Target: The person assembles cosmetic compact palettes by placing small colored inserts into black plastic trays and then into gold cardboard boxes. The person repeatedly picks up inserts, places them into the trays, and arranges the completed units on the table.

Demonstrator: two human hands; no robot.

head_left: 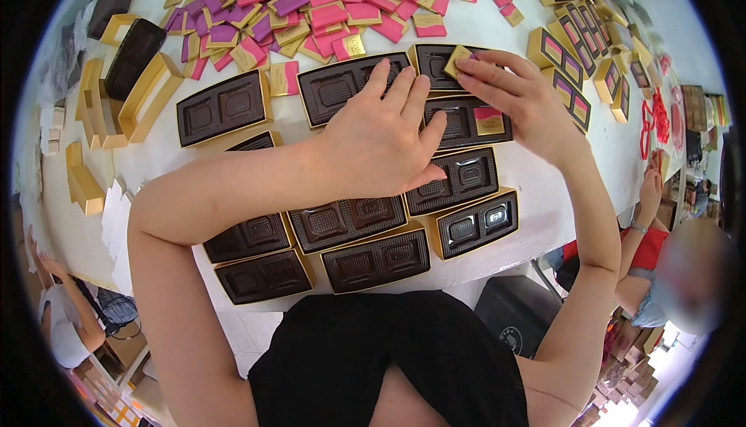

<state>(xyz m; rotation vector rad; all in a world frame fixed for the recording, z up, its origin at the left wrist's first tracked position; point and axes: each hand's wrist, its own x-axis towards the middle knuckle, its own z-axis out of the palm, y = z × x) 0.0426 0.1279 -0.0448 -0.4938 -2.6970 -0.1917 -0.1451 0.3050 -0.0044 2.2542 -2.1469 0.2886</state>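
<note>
My right hand [522, 99] pinches a small gold-wrapped square [457, 62], probably a chocolate, over the dark tray of an upper gold box [427, 68]. With fingers spread and nothing held, my left hand [386, 128] reaches across the boxes and partly hides a wide two-hollow box [318, 93]. Below the right hand, one box [454, 122] has a pink-and-gold wrapped square [488, 122] in its right hollow. Nearer to me are several gold boxes with dark two-hollow trays, among them one box [475, 223] at the right and another [374, 259] at the front.
A big heap of pink, purple and gold wrapped squares [326, 17] covers the table's far side. Filled boxes [556, 54] stand at the far right. Gold sleeves [148, 101] and dark trays [134, 58] lie at the left. Other people sit at both sides, one in red at right.
</note>
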